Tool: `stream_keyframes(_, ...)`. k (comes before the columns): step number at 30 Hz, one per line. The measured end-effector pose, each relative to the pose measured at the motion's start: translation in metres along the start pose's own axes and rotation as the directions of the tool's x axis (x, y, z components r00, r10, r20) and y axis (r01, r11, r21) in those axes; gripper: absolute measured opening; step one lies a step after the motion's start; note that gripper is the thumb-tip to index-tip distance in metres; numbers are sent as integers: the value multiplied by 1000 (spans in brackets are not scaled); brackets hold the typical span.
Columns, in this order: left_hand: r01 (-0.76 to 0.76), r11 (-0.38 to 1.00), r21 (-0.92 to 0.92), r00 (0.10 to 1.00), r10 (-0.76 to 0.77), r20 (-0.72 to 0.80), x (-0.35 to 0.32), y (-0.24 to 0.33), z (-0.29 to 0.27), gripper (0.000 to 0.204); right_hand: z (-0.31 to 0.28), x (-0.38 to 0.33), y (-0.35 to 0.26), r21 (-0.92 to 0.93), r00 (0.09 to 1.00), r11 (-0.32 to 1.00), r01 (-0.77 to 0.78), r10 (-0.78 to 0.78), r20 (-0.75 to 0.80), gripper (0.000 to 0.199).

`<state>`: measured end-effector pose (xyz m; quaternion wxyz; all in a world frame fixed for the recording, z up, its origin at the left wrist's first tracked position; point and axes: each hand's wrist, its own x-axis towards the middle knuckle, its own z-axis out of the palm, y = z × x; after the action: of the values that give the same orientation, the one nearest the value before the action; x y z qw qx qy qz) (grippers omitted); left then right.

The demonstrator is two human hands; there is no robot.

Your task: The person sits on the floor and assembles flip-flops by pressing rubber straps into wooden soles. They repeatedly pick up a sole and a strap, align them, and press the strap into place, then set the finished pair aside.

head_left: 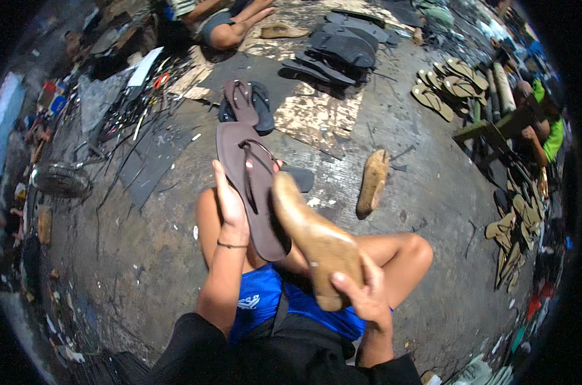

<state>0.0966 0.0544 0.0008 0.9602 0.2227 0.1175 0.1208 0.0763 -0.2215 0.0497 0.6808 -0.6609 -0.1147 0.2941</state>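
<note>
Landmark: the flat dark-brown rubber thong sandal (252, 186), held up above the person's bare knees.
Left hand: the left hand (230, 205) grasps the sandal's left edge, thumb and fingers wrapped round the sole, likely to keep it tilted with the strap side up.
Right hand: the right hand (361, 292) is clenched round the heel end of the tan, foot-shaped wooden last (313, 237).
Last: its toe points up and touches the sandal beside the strap, apparently lined up to slide under it.
Strap: the thin brown Y-shaped strap (255, 163) stands slightly off the sole, leaving room for the toe.
Beyond the sandal: a second brown sandal (243, 102) lies on the grey concrete floor (150, 244).
Right of the sandal: another wooden last (371, 183) rests on the floor, well apart.
Far right of the sandal: a heap of tan soles (448, 83) near another person's sleeve.
</note>
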Motion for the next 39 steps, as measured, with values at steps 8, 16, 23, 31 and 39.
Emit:
stream_keyframes(8, 356, 871, -339, 924, -274, 266, -25, -52, 13, 88, -48, 103, 105, -590, 841, 801, -100, -249, -480, 50)
stream_keyframes(16, 507, 758, -411, 862, -440, 252, -42, -90, 10, 78, -30, 134, 8, -405, 922, 830, 383, -370, 113, 34)
stream_keyframes(23, 219, 683, 696, 963, -266, -42, -29, -58, -15, 48, -52, 190, 40, -567, 878, 730, 381, -479, -26, 43)
stream_keyframes(31, -306, 435, 847, 665, 734, -137, 105, 114, -61, 34, -55, 221, 92, -261, 976, 956, 135, -173, -131, 46)
stream_keyframes(39, -121, 243, 962, 955, 293, 46, 113, 39, -23, 36, -79, 340, 108, 97, 987, 993, -62, 76, -140, 39)
